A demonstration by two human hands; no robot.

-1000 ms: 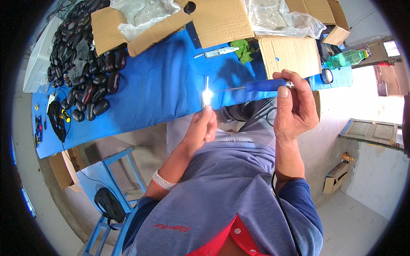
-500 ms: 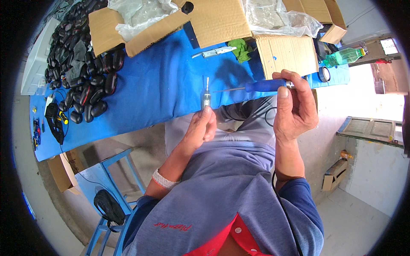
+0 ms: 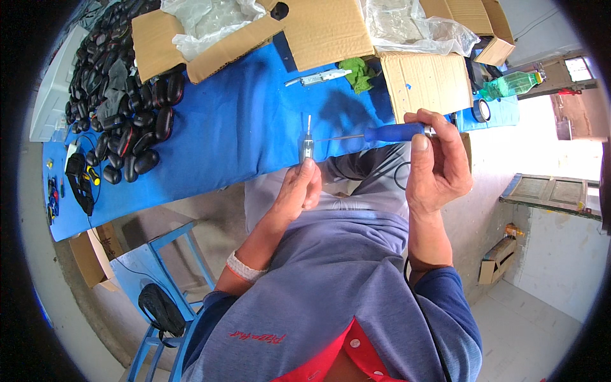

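Observation:
My left hand (image 3: 301, 186) pinches the lower end of a small clear-and-silver piece (image 3: 308, 150), held upright with a thin metal pin pointing up. My right hand (image 3: 438, 162) holds a blue-handled screwdriver (image 3: 393, 132) between thumb and fingers. Its thin shaft lies level and points left, with the tip close to the clear piece just below the pin. Whether they touch I cannot tell. Both hands are raised in front of the near edge of the blue-covered table (image 3: 216, 127). A slim silvery-white part (image 3: 318, 77) lies farther back on the cloth.
At the left is a heap of black oval cases (image 3: 130, 121). Cardboard boxes (image 3: 328, 38) with clear plastic bags line the back, beside a green cloth (image 3: 358, 75). A green bottle (image 3: 512, 84) and a tape roll (image 3: 482, 111) are at the right. A blue chair (image 3: 143, 270) stands lower left.
My right hand has shifted very slightly left and down, and the screwdriver's tip is a little nearer the clear piece. My left hand keeps its place and grip.

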